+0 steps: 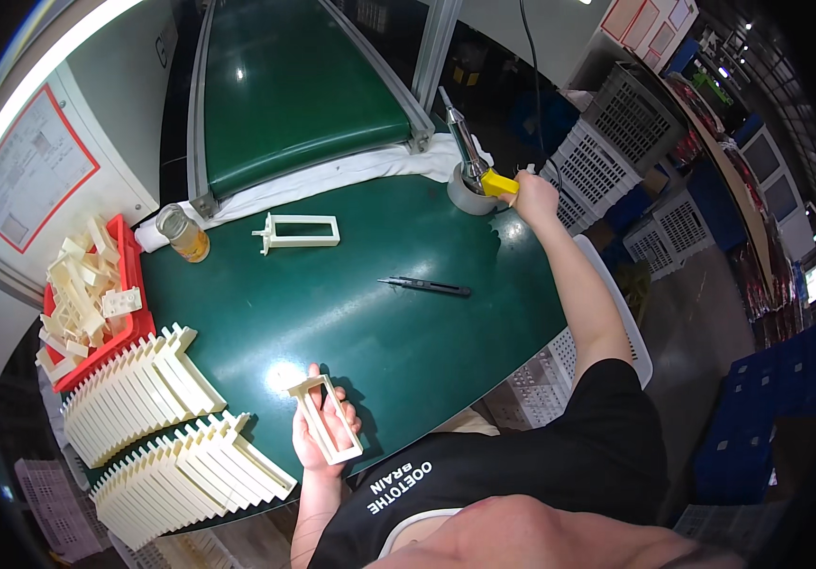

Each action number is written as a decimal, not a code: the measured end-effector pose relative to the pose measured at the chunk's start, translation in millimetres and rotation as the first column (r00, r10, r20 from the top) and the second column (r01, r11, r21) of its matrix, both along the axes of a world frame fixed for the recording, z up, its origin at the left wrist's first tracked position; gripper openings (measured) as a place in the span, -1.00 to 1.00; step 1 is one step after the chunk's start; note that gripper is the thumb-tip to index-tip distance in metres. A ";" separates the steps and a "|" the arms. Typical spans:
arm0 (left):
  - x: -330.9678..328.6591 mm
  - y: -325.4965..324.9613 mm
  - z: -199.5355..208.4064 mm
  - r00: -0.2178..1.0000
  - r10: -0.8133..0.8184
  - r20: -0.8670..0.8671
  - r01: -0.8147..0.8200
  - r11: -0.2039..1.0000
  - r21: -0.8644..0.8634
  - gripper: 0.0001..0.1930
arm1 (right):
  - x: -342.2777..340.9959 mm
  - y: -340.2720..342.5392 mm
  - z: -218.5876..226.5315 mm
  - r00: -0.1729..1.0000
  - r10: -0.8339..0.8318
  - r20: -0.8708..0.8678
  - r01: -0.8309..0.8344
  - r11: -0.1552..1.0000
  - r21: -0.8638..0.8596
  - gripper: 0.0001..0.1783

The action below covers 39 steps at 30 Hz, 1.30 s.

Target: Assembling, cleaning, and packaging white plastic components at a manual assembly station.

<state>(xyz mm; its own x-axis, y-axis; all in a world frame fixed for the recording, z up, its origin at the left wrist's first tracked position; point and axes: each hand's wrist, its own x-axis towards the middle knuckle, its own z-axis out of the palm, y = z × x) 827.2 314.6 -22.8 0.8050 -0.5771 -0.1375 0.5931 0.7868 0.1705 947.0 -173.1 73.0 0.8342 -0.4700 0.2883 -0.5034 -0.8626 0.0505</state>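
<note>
My left hand (304,448) holds a cream rectangular plastic frame (311,413) near the table's front edge, with its fingers behind the frame. Out at the far right, my right hand (535,199) is closed round the yellow handle of a gun-shaped tool (467,152) with a long metal barrel. The barrel tilts up and away, and the tool's lower part sits at a grey-white ring-shaped holder (470,198). A similar cream frame (302,243) lies alone toward the back of the green table. Between my hands lies a dark utility knife (430,285).
At left, a red bin (133,284) holds jumbled cream parts. Two rows of stacked cream frames (142,394) stand before it. A glass jar (183,234) is near the back left. Beyond the white cloth (332,169) runs a green conveyor belt (299,85). Plastic crates (597,152) stand at right.
</note>
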 end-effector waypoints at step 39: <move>-6.8 10.3 -1.6 0.994 -0.038 -0.099 0.023 0.988 -0.153 -0.44 | -109.2 333.0 -56.9 0.737 0.444 0.509 -0.337 -0.411 0.847 -0.61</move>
<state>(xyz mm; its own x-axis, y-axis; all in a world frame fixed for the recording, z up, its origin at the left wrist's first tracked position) 820.4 324.9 -24.4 0.7732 -0.6214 -0.1268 0.6252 0.7803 -0.0117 837.8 159.9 16.1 0.9423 0.3343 -0.0176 -0.0509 0.0909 -0.9946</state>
